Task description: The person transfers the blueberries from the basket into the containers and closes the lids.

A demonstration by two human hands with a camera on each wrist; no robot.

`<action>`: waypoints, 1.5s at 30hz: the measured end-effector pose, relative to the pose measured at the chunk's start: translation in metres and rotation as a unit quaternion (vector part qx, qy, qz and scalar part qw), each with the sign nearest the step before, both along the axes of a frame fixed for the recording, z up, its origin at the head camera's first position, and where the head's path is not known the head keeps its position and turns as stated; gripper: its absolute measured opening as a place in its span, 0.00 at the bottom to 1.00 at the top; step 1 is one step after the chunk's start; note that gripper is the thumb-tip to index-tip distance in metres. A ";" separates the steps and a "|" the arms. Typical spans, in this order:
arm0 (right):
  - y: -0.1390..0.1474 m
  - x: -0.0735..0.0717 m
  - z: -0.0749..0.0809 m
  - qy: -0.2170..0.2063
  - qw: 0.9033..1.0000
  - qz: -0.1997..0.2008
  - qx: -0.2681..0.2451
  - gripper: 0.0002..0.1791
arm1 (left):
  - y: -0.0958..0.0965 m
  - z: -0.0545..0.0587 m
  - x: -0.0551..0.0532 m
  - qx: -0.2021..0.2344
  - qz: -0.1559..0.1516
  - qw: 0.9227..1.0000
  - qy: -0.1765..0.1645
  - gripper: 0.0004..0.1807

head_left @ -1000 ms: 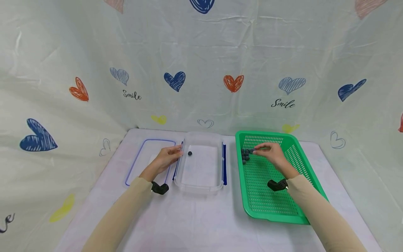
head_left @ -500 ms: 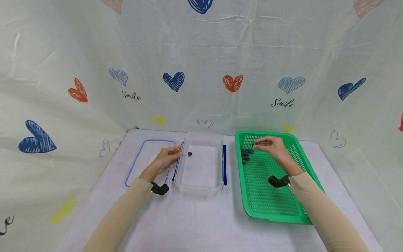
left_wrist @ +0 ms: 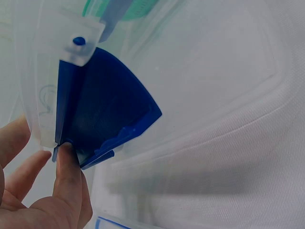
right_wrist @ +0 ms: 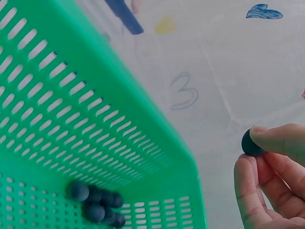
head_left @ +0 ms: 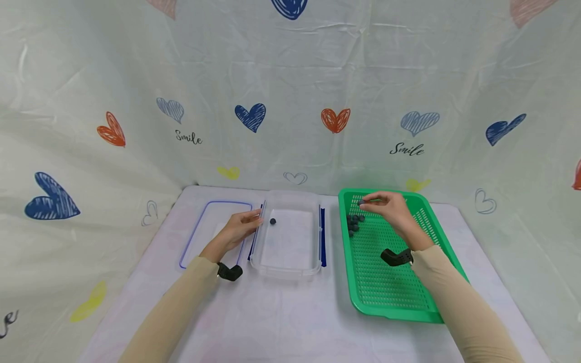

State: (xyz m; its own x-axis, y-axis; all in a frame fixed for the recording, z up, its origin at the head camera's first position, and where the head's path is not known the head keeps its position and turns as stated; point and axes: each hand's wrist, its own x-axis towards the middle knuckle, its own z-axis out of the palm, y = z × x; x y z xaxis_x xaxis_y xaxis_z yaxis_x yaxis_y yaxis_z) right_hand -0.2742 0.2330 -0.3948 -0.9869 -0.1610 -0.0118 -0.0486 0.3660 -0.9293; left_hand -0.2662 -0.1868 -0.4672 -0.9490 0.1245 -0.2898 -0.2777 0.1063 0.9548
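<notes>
My right hand (head_left: 391, 208) pinches one blueberry (right_wrist: 251, 143) between thumb and fingers, over the back left part of the green basket (head_left: 386, 313). Below it, several more blueberries (head_left: 353, 225) lie clustered against the basket's left wall. A clear plastic container (head_left: 287, 272) stands uncovered to the left, its blue side latches folded down. One blueberry (head_left: 273, 221) lies inside it, near the left wall. At that wall, my left hand (head_left: 233, 231) holds the container's side, fingertips on both sides of the corner of a blue latch (left_wrist: 105, 105).
Left of the container lies a flat clear lid (head_left: 196, 242) with a blue seal, partly covered by the left arm. A white cloth with printed hearts (head_left: 336, 120) hangs behind the table (head_left: 281, 322).
My right hand has lifted its blueberry up from the cluster and shifted slightly left and back. The left hand and the container stay in place.
</notes>
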 end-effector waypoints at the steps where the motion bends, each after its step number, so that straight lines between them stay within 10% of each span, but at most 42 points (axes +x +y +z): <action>1: -0.002 0.000 0.001 -0.002 1.000 0.002 -0.003 0.25 | 0.000 0.000 0.000 -0.001 0.000 1.000 0.000 0.30; 45: -0.086 -0.011 0.008 0.003 0.998 0.046 -0.046 0.18 | -0.003 -0.001 -0.001 0.006 -0.003 1.000 0.000 0.30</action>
State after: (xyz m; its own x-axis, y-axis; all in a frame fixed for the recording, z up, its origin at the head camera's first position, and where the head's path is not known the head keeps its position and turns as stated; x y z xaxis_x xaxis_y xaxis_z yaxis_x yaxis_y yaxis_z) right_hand -0.2855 0.1466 -0.3864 -0.9677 -0.2517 0.0132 -0.0841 0.2734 -0.9582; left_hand -0.2673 -0.1895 -0.4683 -0.9479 0.1336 -0.2891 -0.2779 0.0961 0.9558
